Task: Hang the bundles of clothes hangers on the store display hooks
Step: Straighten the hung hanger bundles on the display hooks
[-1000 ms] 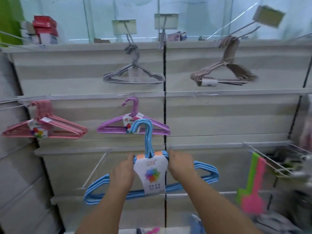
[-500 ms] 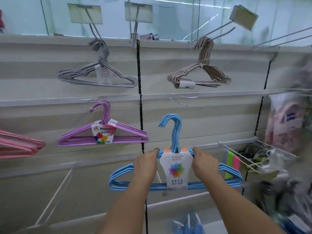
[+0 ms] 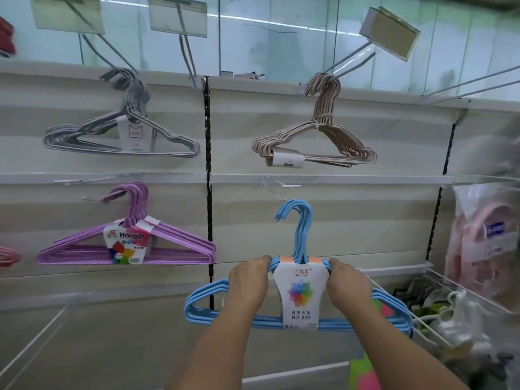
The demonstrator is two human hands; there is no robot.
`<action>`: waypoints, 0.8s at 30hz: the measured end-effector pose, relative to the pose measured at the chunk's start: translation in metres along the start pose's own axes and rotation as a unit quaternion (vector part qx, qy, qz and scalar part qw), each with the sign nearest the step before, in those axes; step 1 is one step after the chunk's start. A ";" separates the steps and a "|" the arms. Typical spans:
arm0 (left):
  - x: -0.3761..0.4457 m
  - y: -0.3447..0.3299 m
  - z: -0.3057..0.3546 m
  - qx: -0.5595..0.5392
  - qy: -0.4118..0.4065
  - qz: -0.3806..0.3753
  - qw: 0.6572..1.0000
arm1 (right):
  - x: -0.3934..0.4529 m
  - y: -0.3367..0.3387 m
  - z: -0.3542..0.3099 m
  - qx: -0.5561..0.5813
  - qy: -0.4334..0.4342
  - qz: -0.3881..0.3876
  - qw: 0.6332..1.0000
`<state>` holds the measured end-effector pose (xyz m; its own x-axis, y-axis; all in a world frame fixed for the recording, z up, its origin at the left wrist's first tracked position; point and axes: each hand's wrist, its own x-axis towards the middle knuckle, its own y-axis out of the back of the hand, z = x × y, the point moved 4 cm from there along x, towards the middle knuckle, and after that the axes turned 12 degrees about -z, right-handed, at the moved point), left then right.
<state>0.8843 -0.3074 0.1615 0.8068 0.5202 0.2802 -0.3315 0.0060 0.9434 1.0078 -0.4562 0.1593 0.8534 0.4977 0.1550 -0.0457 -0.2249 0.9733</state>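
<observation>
Both hands hold a blue hanger bundle (image 3: pixel 298 313) upright in front of the ribbed, pale display wall (image 3: pixel 365 220). The left hand (image 3: pixel 247 285) grips the bundle's left shoulder and the right hand (image 3: pixel 349 285) grips the right shoulder, fingers curled over the thin, smooth coated rods on either side of a glossy white card label (image 3: pixel 300 294) printed with a many-coloured flower. The bundle's curved hooks rise just below a short clear display hook (image 3: pixel 287 186) jutting from the wall rail, not touching it. Left of the blue bundle, a purple hanger bundle (image 3: pixel 126 246) hangs with a card label. Above that hangs a grey wire hanger bundle (image 3: pixel 121 136), and directly above the blue bundle a beige hanger bundle (image 3: pixel 315 144) with a paper wrap hangs from a long metal hook. Right of the blue bundle sits a white wire basket (image 3: pixel 450 294).
</observation>
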 end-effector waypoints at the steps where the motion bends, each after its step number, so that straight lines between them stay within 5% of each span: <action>1: 0.006 -0.001 0.005 0.001 0.005 0.005 1.000 | 0.009 0.002 0.004 0.003 0.004 0.002 1.000; 24: 0.054 0.025 -0.007 0.077 0.060 0.109 0.989 | 0.079 -0.005 -0.028 0.122 0.063 0.023 0.990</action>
<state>0.9159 -0.2734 0.1988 0.6578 0.5921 0.4655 -0.4053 -0.2427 0.8814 1.0607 -0.3921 0.1710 0.7808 0.5793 0.2340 0.0561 -0.4381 0.8972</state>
